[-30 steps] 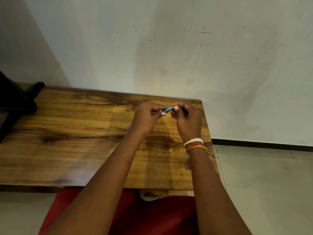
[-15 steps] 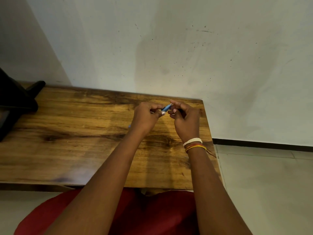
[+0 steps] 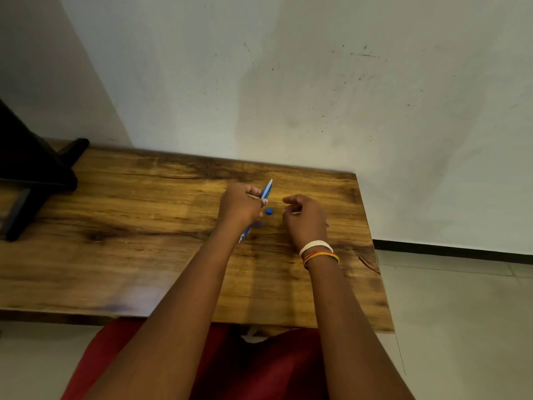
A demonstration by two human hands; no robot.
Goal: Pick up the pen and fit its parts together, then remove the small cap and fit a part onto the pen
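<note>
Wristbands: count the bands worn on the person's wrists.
3, all on the right wrist: a white band nearest the right hand, then red, then yellow. The left wrist is bare.

Blue pen (image 3: 266, 189), blue cap (image 3: 269, 211), streaked brown wooden table (image 3: 129, 226), white-red-yellow wristbands (image 3: 318, 250).

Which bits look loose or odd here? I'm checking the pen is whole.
A small blue piece lies alone on the table, apart from the blue pen the left hand grips.
</note>
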